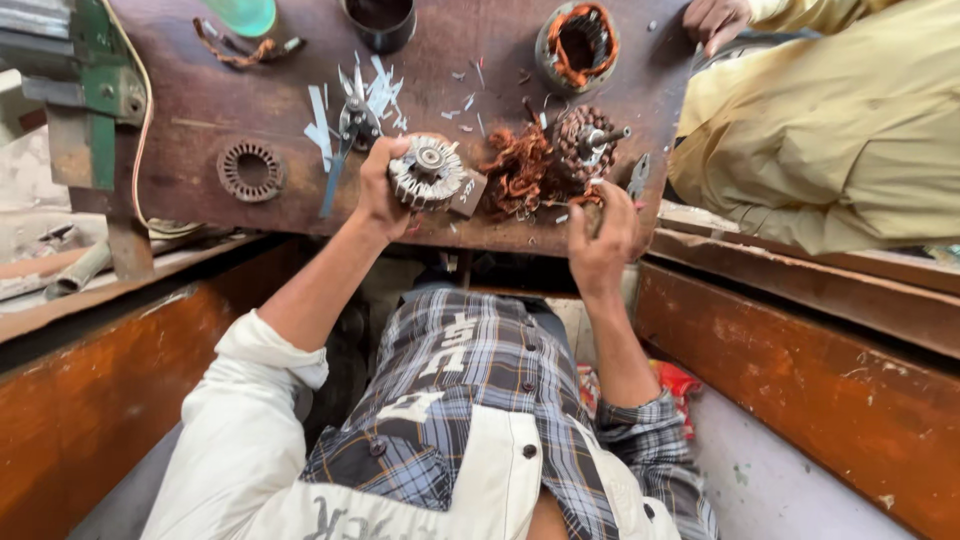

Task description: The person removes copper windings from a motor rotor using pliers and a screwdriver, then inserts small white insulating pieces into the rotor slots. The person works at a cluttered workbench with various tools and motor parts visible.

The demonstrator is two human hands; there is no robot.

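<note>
Copper-coloured wire dominates my view: a loose tangle of copper wire point(517, 170) lies on the brown wooden bench point(250, 100), just beside a wound armature point(585, 140) with a steel shaft.

My left hand point(380, 190) is wrapped around the rim of a grey slotted motor core point(428, 172), which rests near the bench's front edge; the fingers are curled tight on it. My right hand point(603, 240) sits at the bench edge, its fingertips pinched on a copper wire strand point(585, 197) trailing from the tangle.

Count: two wound parts, namely the armature and a round stator point(577, 45) with orange windings at the far edge; one bare ring-shaped lamination point(251, 170) at the left; one pair of scissors point(345, 140) among white paper scraps point(380, 90).

Containers: one dark cylindrical cup point(380, 20) and one green bowl point(243, 14), both cut off by the frame; I cannot tell their contents. A small dark tag point(467, 195) touches the core.

Another person's hand point(715, 20) and a yellow sleeve point(820, 150) occupy the upper right.
</note>
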